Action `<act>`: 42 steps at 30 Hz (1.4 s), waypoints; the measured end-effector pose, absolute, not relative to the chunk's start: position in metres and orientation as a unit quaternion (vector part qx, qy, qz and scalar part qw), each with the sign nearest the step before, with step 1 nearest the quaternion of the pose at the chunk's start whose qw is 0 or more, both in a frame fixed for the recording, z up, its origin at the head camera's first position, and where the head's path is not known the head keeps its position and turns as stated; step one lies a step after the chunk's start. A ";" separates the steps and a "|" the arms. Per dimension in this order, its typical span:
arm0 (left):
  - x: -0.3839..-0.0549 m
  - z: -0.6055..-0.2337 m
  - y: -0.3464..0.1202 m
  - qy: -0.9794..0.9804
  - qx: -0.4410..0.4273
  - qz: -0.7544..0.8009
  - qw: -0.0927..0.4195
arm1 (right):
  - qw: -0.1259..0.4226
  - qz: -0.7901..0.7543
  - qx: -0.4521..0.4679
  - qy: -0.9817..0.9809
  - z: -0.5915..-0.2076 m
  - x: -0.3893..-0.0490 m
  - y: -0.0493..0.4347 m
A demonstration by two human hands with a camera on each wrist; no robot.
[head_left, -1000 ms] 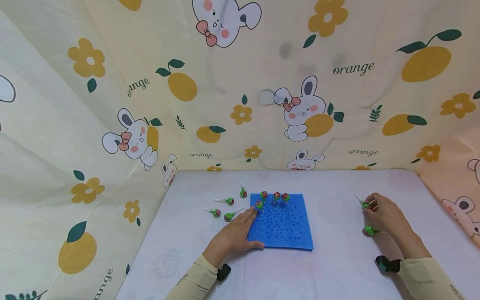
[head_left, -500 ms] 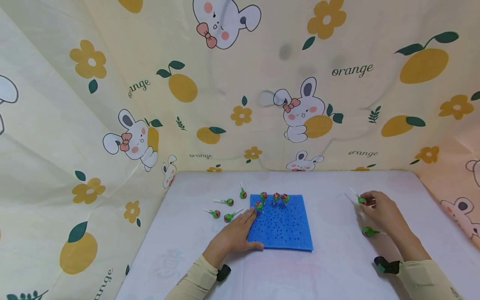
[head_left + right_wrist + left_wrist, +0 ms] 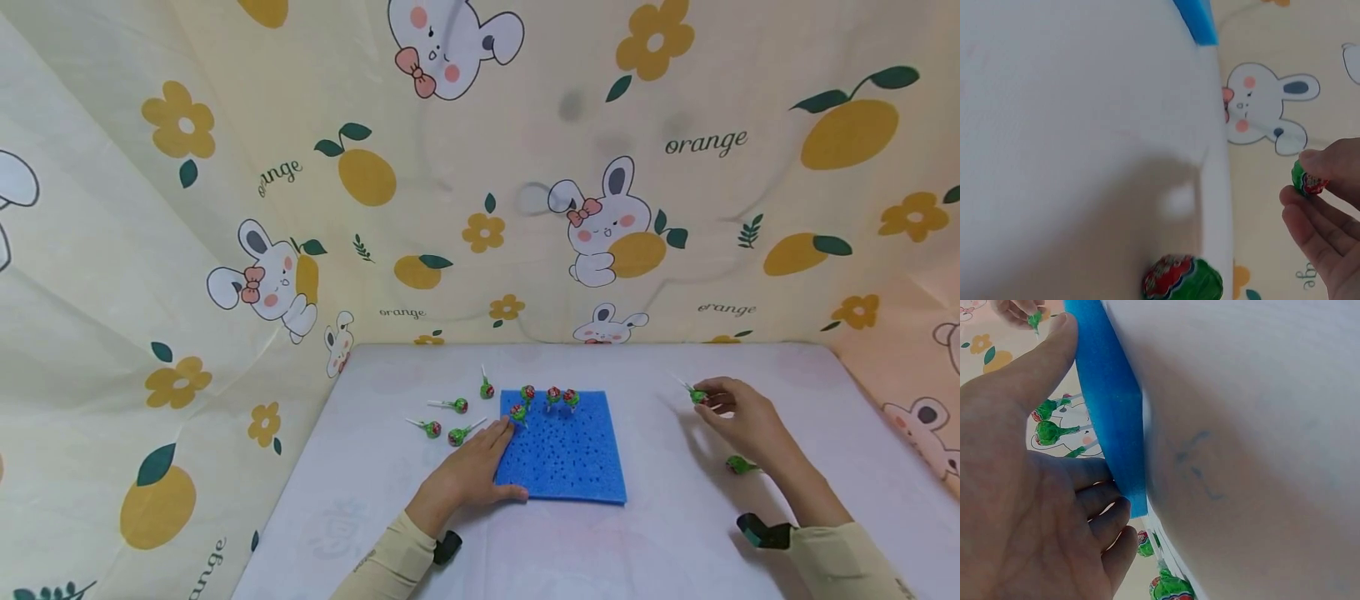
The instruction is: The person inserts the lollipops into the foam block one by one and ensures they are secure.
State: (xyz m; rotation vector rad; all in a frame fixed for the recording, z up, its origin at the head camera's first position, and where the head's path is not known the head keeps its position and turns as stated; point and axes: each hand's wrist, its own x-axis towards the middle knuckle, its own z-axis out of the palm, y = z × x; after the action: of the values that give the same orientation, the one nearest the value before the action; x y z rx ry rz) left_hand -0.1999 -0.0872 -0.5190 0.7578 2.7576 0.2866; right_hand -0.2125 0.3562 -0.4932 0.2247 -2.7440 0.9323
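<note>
My left hand (image 3: 467, 473) rests at the near left corner of a blue foam block (image 3: 573, 462), fingers along its left side and thumb at its front edge. Several lollipops (image 3: 553, 394) in green and red wrappers stand in the far part of the foam, which is dotted with small holes. To the right, my right hand (image 3: 750, 423) pinches a lollipop (image 3: 698, 397) by its wrapped head between thumb and fingertips, raised over the table. Its white stick points up and to the left. In the right wrist view the held lollipop's head (image 3: 1310, 181) shows between the fingers.
Several loose lollipops (image 3: 432, 428) lie left of the foam on the white table (image 3: 660, 533). One more lollipop (image 3: 738, 465) lies beneath my right forearm. A cream curtain (image 3: 465, 167) printed with rabbits and oranges hangs behind the table.
My right hand has lifted the lollipop and carried it left, away from the one lying near it. My left hand and the foam stay where they were.
</note>
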 end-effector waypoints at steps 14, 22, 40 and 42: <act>-0.201 -0.523 -0.088 0.951 0.262 0.096 0.133 | 0.099 0.346 0.090 -0.928 -0.487 -0.212 0.332; -0.201 -0.522 -0.088 0.951 0.264 0.094 0.132 | 0.111 0.355 0.120 -0.921 -0.484 -0.211 0.318; -0.202 -0.521 -0.088 0.950 0.265 0.099 0.134 | 0.154 0.371 0.173 -0.899 -0.481 -0.214 0.287; -0.202 -0.521 -0.088 0.950 0.264 0.098 0.136 | 0.164 0.373 0.186 -0.894 -0.481 -0.214 0.284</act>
State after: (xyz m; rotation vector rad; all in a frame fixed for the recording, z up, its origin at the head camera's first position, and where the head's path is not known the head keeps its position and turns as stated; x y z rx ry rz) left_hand -0.2016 -0.0883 -0.5207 0.7655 2.7502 0.2844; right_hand -0.2145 0.2840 -0.4812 0.5311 -2.5499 1.0629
